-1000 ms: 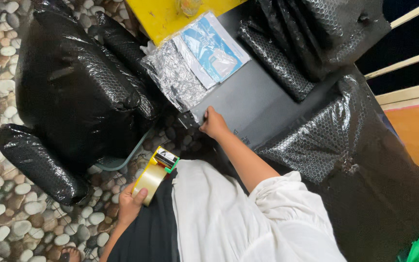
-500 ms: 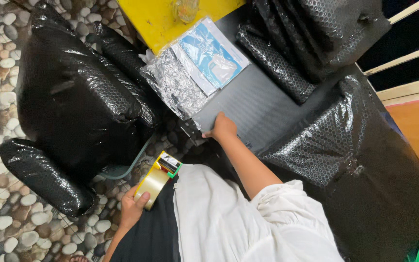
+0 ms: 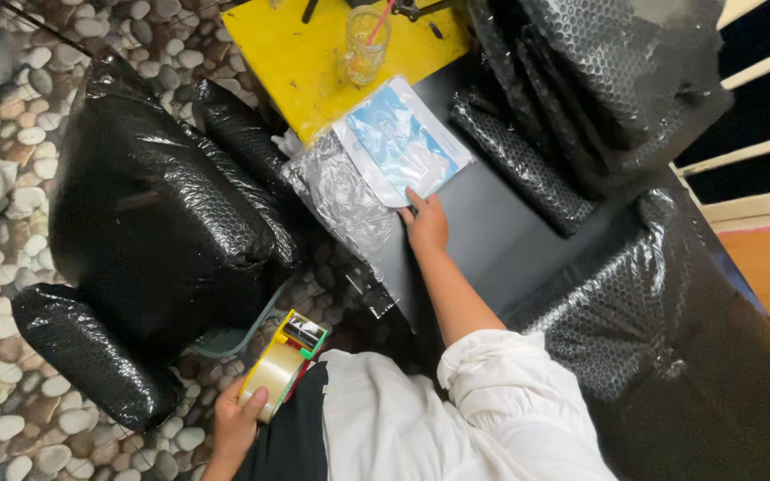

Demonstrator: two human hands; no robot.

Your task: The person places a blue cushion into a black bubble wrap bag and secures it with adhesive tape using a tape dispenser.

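My left hand [image 3: 236, 420] grips a tape dispenser [image 3: 280, 363] with a roll of clear tape, low by my lap. My right hand [image 3: 425, 223] reaches forward over a flat black board [image 3: 492, 236] and its fingers touch the near edge of a clear plastic bag holding blue and white packets [image 3: 403, 142]. A silvery crinkled plastic bag [image 3: 342, 200] lies just left of that hand. Whether the right hand has hold of the bag is unclear.
Large parcels wrapped in black bubble wrap [image 3: 149, 214] sit at the left on a pebble-pattern floor [image 3: 11, 419]. More black bubble wrap [image 3: 617, 294] covers the right side and rolls [image 3: 528, 160] lie behind. A yellow table [image 3: 305, 53] holds a glass with a straw [image 3: 364, 44].
My right hand moved forward from the board's near corner up to the blue and white packets. The view shifted, showing more of the yellow table and the glass. My left hand kept the dispenser.
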